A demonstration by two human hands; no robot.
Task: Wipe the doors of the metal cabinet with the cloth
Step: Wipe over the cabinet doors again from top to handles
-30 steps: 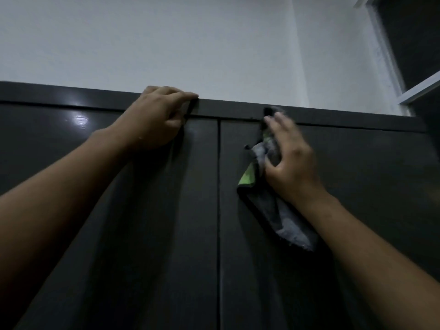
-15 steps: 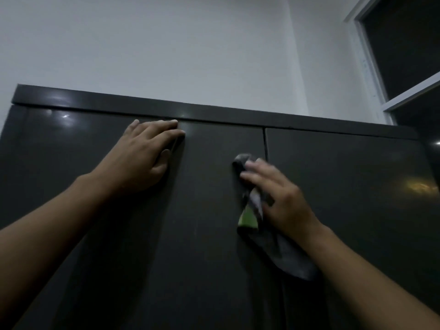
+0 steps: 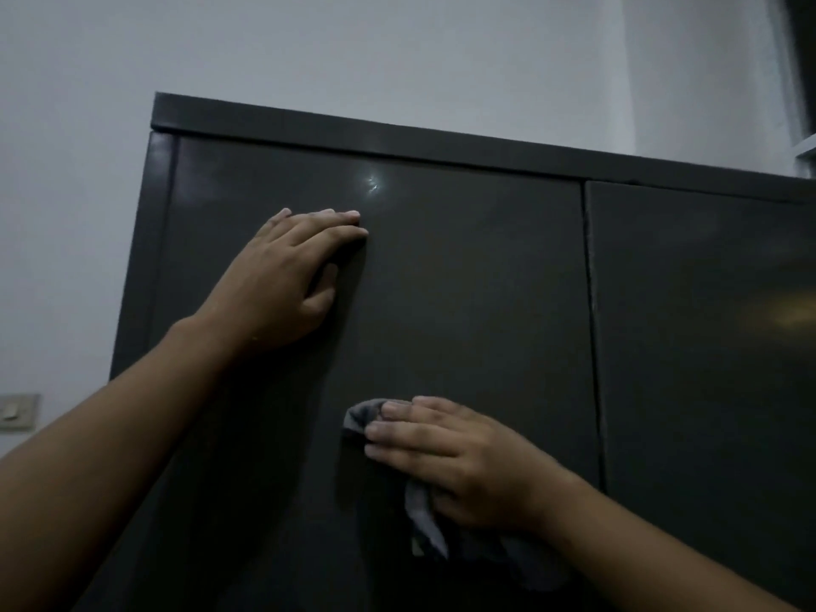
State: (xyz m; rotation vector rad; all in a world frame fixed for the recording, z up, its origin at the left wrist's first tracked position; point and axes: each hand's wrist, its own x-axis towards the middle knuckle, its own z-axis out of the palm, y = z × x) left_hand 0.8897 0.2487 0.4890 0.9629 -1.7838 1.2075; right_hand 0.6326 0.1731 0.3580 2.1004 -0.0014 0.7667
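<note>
The left hand (image 3: 282,280) lies flat on the upper left door (image 3: 477,267) of the dark metal cabinet (image 3: 397,136), its fingers straight and together. At lower centre of the frame, the right hand (image 3: 455,461) presses the grey cloth (image 3: 360,419) against the same door with straight fingers. One end of the cloth pokes past the fingertips and the rest hangs below the palm. The door seam and the right door (image 3: 706,346) lie to the right. A wall switch (image 3: 17,412) sits at the far left and a window frame (image 3: 806,148) at the upper right.

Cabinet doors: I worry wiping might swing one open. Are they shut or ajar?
Shut, as far as shown: the left door and right door lie flush, with only a thin, even seam between them.
</note>
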